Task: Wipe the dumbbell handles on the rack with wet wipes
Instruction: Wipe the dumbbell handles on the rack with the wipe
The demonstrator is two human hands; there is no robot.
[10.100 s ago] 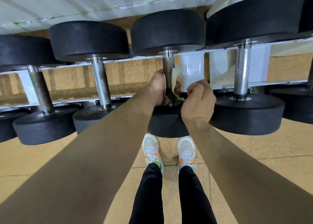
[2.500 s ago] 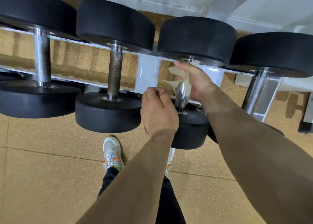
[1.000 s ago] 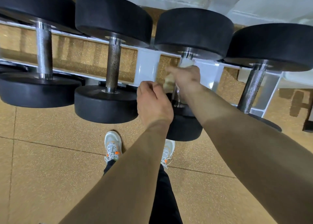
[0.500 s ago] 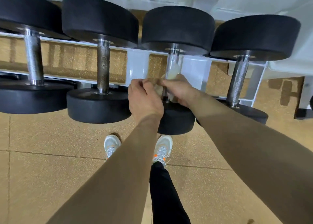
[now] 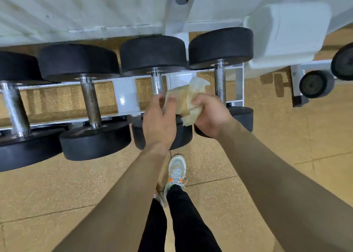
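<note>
Several black dumbbells lie side by side on a white rack (image 5: pixel 124 99), each with a steel handle. A crumpled, yellowish wet wipe (image 5: pixel 188 99) is held between both hands, just off the handles. My right hand (image 5: pixel 209 115) grips the wipe's right side. My left hand (image 5: pixel 160 120) pinches its left edge with the fingertips. The wipe sits between the third handle (image 5: pixel 157 82) and the rightmost handle (image 5: pixel 219 80), touching neither as far as I can see. Further left is a darker, rusty handle (image 5: pixel 90 99).
A white bench pad (image 5: pixel 282 34) and small black wheels (image 5: pixel 316 83) stand at the right end of the rack. Tan speckled floor tiles lie below. My shoe (image 5: pixel 176 168) and black trouser legs are under my arms.
My right hand has come off the third handle with the wipe. Both hands now hold the wipe in the air, slightly right of that handle. The view has shifted right along the rack.
</note>
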